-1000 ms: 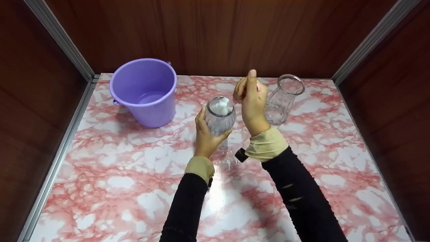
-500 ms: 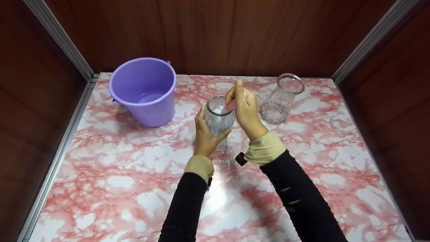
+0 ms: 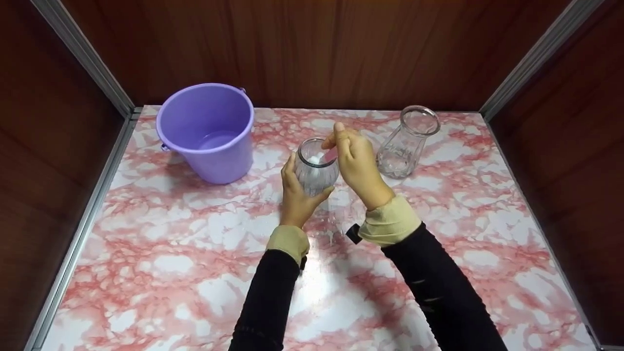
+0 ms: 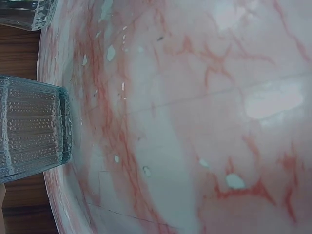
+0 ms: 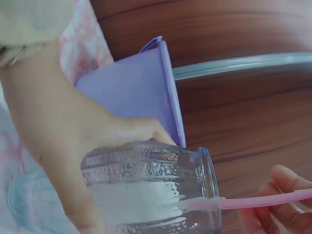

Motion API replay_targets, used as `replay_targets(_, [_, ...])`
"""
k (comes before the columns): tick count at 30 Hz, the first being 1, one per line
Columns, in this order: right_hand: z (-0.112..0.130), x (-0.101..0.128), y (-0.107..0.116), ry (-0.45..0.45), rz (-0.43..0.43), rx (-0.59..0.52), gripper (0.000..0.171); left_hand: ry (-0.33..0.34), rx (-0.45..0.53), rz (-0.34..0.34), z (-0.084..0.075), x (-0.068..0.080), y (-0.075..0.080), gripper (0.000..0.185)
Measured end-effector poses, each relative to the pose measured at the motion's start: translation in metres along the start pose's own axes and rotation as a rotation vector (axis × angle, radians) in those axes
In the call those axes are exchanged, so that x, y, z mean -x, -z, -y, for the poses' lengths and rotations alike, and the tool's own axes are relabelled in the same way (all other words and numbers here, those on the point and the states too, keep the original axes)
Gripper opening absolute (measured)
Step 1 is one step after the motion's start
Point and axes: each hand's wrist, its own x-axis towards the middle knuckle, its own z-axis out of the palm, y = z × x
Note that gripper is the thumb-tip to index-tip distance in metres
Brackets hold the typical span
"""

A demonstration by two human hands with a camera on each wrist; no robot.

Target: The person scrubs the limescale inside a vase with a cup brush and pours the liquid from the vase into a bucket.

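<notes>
My left hand (image 3: 297, 200) grips a ribbed clear glass jar (image 3: 316, 179) round its side. Fingers of my right hand (image 3: 358, 158) pinch the pink handle of a bottle brush (image 3: 331, 155) at the jar's mouth. In the right wrist view the brush's white soft head (image 5: 141, 202) sits inside the jar, and its pink stem (image 5: 265, 201) comes out past the rim to the right hand (image 5: 287, 204). The left wrist view shows the jar's lower part (image 4: 31, 129) at the left edge; most of the left hand is hidden there.
A purple bucket (image 3: 226, 165) stands at the back left. Behind the right hand stands a clear glass vase (image 3: 399, 151) with a narrow neck. Wet streaks mark the pink marbled tabletop (image 3: 204, 273), and dark wooden panels (image 3: 302, 53) wall it in.
My right hand has moved down and left, and the white brush head has gone from the jar's mouth down into the jar. The left hand keeps its grip, nearly still.
</notes>
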Motion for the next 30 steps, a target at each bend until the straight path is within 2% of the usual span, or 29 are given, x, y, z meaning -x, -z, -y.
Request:
replay_targets(4, [0.004, 0.005, 0.000, 0.017, 0.011, 0.078, 0.045, -0.002, -0.001, -0.005, 0.001, 0.000, 0.001, 0.113])
replay_targets(9, [0.006, 0.009, -0.002, 0.070, -0.011, 0.106, 0.031, 0.009, 0.000, -0.008, 0.000, 0.000, 0.002, 0.113])
replay_targets(16, [0.001, 0.015, -0.003, 0.127, 0.003, 0.011, 0.016, 0.007, 0.000, -0.015, 0.000, 0.003, 0.003, 0.114])
replay_targets(21, [-0.003, 0.021, -0.001, 0.214, 0.009, -0.064, 0.012, 0.032, -0.023, 0.025, -0.001, 0.004, 0.002, 0.114])
replay_targets(26, [-0.006, 0.019, -0.001, 0.343, -0.056, -0.060, 0.010, 0.027, -0.010, 0.018, -0.003, 0.002, 0.001, 0.114])
replay_targets(30, [-0.007, 0.016, -0.002, 0.367, -0.076, -0.060, 0.012, 0.019, 0.001, 0.005, -0.003, 0.002, 0.000, 0.114])
